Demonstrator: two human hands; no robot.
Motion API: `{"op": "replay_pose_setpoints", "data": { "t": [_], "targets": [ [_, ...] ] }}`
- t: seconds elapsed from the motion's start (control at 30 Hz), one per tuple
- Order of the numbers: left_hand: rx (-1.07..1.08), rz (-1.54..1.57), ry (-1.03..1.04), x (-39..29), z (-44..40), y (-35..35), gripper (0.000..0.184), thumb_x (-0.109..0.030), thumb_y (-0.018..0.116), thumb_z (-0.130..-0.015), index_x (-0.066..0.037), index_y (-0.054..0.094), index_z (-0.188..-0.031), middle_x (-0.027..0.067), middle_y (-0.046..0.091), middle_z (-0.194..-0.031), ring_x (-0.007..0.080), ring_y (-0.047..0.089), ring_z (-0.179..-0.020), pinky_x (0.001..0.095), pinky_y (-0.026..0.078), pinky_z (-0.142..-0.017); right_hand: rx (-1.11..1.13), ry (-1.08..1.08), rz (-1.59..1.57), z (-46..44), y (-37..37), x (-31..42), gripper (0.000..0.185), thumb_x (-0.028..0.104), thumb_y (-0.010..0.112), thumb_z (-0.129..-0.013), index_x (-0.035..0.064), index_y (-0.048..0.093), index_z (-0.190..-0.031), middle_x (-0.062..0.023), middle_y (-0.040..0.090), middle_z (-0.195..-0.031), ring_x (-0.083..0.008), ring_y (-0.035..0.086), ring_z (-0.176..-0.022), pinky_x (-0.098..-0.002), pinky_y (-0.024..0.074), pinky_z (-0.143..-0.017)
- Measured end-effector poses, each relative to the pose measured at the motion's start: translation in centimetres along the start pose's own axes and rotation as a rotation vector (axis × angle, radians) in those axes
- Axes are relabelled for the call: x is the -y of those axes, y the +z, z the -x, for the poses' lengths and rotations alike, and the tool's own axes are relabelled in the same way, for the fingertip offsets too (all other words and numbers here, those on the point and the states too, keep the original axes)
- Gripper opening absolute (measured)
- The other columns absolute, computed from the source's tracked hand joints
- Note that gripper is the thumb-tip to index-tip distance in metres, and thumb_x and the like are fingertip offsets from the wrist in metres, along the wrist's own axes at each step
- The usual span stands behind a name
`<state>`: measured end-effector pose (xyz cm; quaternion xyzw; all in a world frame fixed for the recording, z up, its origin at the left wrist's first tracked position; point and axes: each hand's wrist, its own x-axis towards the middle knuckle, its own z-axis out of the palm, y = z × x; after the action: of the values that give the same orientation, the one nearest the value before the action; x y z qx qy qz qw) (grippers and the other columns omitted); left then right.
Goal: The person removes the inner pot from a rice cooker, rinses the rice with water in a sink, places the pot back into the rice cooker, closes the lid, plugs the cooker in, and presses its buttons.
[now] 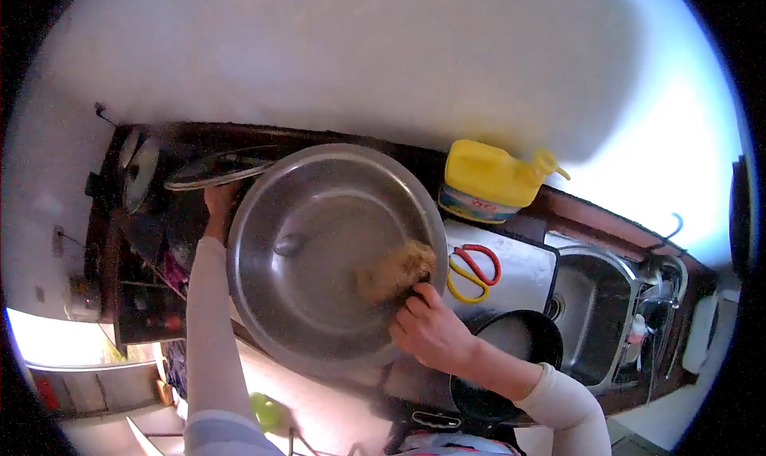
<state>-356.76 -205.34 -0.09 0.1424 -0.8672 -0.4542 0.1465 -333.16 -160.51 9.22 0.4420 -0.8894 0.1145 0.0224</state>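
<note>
A wide stainless-steel basin [335, 340] fills the middle of the view. Over its right inner wall, my right hand [431, 328] is closed on a brown, rough-textured lump, partly blurred [411, 264]; its exact kind is unclear. My left hand [219, 209] is beside the basin's left rim, directly below a glass lid with a metal edge [219, 169]. The left fingers are hidden, so I cannot tell whether they grip the lid, the rim or neither. A small rounded grey patch [289, 244] shows on the basin's inner left side.
Right of the basin are a yellow jug [491, 177], red-and-yellow-handled scissors [473, 272] on a pale board [519, 272], a dark pan [550, 340] and a metal sink [594, 304]. Another lid [142, 173] leans at far left. A white wall rises behind.
</note>
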Motion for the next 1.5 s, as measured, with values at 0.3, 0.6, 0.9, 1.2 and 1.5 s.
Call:
{"op": "replay_pose_setpoints", "data": {
  "t": [0.3, 0.6, 0.9, 1.2, 1.5],
  "targets": [
    [0.080, 0.397, -0.144, -1.2, -1.0, 0.4, 0.028, -0.012, 0.069, -0.064, -0.004, 0.057, -0.089, 0.0068, 0.058, -0.082, 0.0169, 0.054, -0.067, 0.0313, 0.044, -0.051, 0.035, 0.001, -0.023, -0.2, 0.1, -0.2, 0.007, 0.013, 0.053, -0.061, 0.0079, 0.052, -0.066, -0.0046, 0.048, -0.067, -0.0210, 0.047, -0.075, -0.0385, 0.0326, -0.086],
    [0.212, 0.376, -0.334, -12.0, 2.6, 0.6, 0.028, -0.014, 0.068, -0.062, -0.012, 0.060, -0.089, 0.0021, 0.057, -0.089, 0.0152, 0.051, -0.074, 0.0279, 0.040, -0.052, -0.066, 0.003, -0.022, -0.3, 0.5, 0.0, 0.005, 0.013, 0.051, -0.062, 0.0090, 0.050, -0.063, -0.0038, 0.046, -0.066, -0.0200, 0.047, -0.072, -0.0379, 0.0318, -0.086],
    [0.154, -0.383, 0.155, -4.1, -7.0, 1.6, 0.042, -0.019, 0.072, -0.056, 0.002, 0.060, -0.092, 0.0105, 0.062, -0.081, 0.0202, 0.060, -0.073, 0.0321, 0.049, -0.058, -0.057, -0.002, -0.031, -0.4, 0.4, 0.1, 0.004, 0.013, 0.051, -0.062, 0.0096, 0.049, -0.062, -0.0036, 0.045, -0.065, -0.0197, 0.046, -0.072, -0.0375, 0.0316, -0.085],
    [-0.052, -0.718, 0.317, -7.2, -4.0, 3.1, 0.047, -0.029, 0.073, -0.062, 0.003, 0.058, -0.092, 0.0174, 0.060, -0.092, 0.0303, 0.058, -0.087, 0.0355, 0.047, -0.076, -0.097, -0.010, 0.001, -0.8, 0.5, 0.4, 0.004, 0.014, 0.051, -0.064, 0.0103, 0.050, -0.063, -0.0033, 0.045, -0.066, -0.0189, 0.046, -0.071, -0.0375, 0.0319, -0.085],
    [-0.115, -0.999, 0.313, -5.3, -2.6, 3.4, 0.053, -0.032, 0.070, -0.070, 0.002, 0.046, -0.103, 0.0206, 0.049, -0.104, 0.0339, 0.054, -0.094, 0.0380, 0.048, -0.077, -0.079, 0.015, -0.005, -0.8, 0.9, 0.5, 0.004, 0.015, 0.052, -0.064, 0.0104, 0.051, -0.064, -0.0036, 0.046, -0.067, -0.0197, 0.047, -0.073, -0.0383, 0.0325, -0.086]
  ]
}}
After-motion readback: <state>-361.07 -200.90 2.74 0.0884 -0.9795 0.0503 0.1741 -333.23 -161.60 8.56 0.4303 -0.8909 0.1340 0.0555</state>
